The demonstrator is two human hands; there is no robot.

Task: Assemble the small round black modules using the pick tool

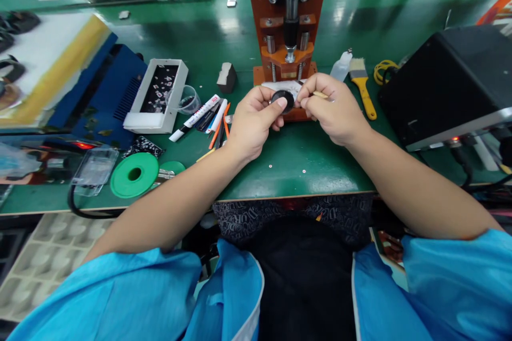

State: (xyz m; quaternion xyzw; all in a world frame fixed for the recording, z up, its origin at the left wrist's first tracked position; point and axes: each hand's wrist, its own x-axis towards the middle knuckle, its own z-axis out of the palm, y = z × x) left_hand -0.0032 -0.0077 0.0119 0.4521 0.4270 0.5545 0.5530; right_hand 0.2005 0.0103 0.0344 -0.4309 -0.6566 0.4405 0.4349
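Note:
My left hand (pixel 256 120) pinches a small black round disc-shaped part (pixel 283 98) between thumb and fingers. Close beside it on the right, my right hand (pixel 332 109) is closed around a thin light-wood-coloured stick (pixel 320 95), most of which its fingers hide. The right fingertips are at the disc's right edge; whether they touch it I cannot tell. Both hands are just in front of the base of an orange press (pixel 286 58), where something whitish (pixel 276 86) lies behind the fingers.
Left on the green table (pixel 272 184) are a white parts box (pixel 134 121), a clear cup (pixel 190 100), markers (pixel 196 117) and a green spool (pixel 135 175). A dark block (pixel 226 79) stands behind. To the right are a yellow-handled brush (pixel 365 96), a bottle (pixel 341 66) and a black machine (pixel 444 80).

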